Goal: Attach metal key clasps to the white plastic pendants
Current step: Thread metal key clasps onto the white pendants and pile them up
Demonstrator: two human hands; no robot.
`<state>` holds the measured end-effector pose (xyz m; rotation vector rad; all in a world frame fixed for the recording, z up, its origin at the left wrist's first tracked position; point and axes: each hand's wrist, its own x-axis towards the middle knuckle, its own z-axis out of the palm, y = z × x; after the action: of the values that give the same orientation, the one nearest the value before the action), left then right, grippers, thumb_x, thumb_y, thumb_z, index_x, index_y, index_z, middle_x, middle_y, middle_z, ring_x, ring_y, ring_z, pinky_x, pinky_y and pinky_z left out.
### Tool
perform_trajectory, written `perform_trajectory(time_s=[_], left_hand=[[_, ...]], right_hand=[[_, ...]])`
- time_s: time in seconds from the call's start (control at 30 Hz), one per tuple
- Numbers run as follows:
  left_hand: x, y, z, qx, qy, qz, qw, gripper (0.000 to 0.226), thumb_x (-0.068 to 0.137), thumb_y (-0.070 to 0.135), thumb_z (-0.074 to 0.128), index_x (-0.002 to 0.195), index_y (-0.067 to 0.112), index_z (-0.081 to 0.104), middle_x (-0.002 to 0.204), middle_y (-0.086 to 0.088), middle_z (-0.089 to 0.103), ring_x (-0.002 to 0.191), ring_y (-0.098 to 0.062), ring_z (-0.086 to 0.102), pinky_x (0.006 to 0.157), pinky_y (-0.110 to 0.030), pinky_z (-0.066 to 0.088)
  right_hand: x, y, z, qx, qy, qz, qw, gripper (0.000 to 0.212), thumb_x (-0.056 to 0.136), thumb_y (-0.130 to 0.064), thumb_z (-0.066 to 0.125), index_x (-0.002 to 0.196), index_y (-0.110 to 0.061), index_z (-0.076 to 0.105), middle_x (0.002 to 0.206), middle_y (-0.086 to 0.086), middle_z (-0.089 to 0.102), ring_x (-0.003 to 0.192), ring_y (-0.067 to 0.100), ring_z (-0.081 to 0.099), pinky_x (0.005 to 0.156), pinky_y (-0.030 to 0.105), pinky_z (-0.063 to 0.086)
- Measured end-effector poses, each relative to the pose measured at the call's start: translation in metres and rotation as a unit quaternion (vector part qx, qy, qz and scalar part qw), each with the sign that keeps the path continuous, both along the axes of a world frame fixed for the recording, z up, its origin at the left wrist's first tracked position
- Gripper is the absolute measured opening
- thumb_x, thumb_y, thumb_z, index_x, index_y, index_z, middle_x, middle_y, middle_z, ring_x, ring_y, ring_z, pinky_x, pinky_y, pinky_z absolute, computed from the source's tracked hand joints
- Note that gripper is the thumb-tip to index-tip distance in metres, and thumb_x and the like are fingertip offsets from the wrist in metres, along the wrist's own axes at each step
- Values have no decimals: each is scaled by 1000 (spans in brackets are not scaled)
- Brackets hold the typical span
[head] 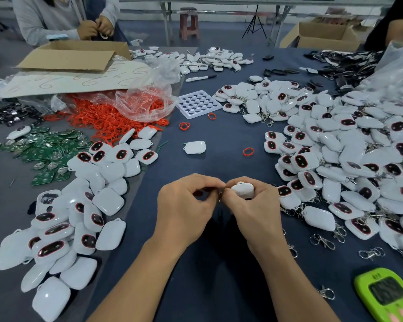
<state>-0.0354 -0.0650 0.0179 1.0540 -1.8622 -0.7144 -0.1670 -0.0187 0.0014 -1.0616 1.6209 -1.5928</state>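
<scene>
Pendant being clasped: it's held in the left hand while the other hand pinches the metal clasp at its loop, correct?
No. The head view shows the white pendant held in the right hand; the left hand pinches the metal clasp at its loop.

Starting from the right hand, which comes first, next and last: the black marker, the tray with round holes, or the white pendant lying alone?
1. Lone white pendant, just ahead of the right hand.
2. Holed tray, farther ahead, mid-table.
3. Black marker, far side, beyond the tray.
</scene>
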Motion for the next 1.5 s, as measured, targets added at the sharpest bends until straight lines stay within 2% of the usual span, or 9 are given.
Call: perform_trajectory(time_s=[0.17,0.27,0.37,0.5,0.67,0.9,1.07,1.23,1.5], left_hand=[[-1,0,2,29,-22,25,999,15,77,26,73,80,41,74,83,31,71,82,3,69,76,-23,57],[-2,1,4,77,2,40,996,15,71,33,66,81,43,72,75,28,71,73,3,69,67,-17,54],[-2,-3,1,136,37,20,990,20,71,23,68,77,41,73,72,21,73,68,1,69,60,-9,49],[-2,-8,0,197,77,-9,977,20,71,19,69,74,38,76,74,14,75,71,-2,72,64,-12,51],[-1,-7,-1,168,55,-13,984,20,69,22,68,74,40,74,72,15,74,67,-2,70,61,-14,52],[4,-12,1,231,89,-50,967,12,70,24,73,77,31,77,74,6,77,71,-9,73,67,-17,55],[8,-13,4,279,103,-102,949,6,76,16,78,79,21,79,76,-7,77,75,-18,72,78,-34,56],[15,-15,11,328,131,-165,921,8,72,15,74,78,17,80,78,-12,76,73,-17,70,64,-21,51],[18,-17,13,344,113,-196,911,9,76,14,75,79,20,81,82,-11,78,74,-18,74,62,-19,52]], right_hand=[[0,1,1,1,9,6,1000,7,74,-15,69,73,-18,75,64,-1,67,57,6,54,53,20,45],[-1,1,1,-4,7,18,1000,10,77,-14,71,74,-21,77,68,-1,71,60,5,59,56,19,48],[0,2,2,2,8,31,999,10,76,-17,70,74,-23,77,67,3,71,58,8,57,55,22,48],[0,2,3,6,7,21,1000,7,76,-18,71,74,-21,77,67,6,70,59,9,56,55,23,48],[1,2,4,14,1,13,1000,7,73,-18,71,71,-21,77,67,-1,72,60,5,61,57,18,49],[-1,2,3,-6,1,7,1000,21,81,-1,74,70,-19,76,69,1,72,63,8,63,60,20,51],[-1,3,6,-47,-52,21,997,20,79,3,71,72,-15,77,71,0,74,66,7,68,64,16,52],[-6,6,9,-67,-95,79,990,14,78,2,68,74,-9,76,71,5,73,64,13,68,64,19,53],[-9,7,9,-79,-101,125,984,20,78,8,64,71,-8,74,68,6,71,60,11,67,60,17,51]])
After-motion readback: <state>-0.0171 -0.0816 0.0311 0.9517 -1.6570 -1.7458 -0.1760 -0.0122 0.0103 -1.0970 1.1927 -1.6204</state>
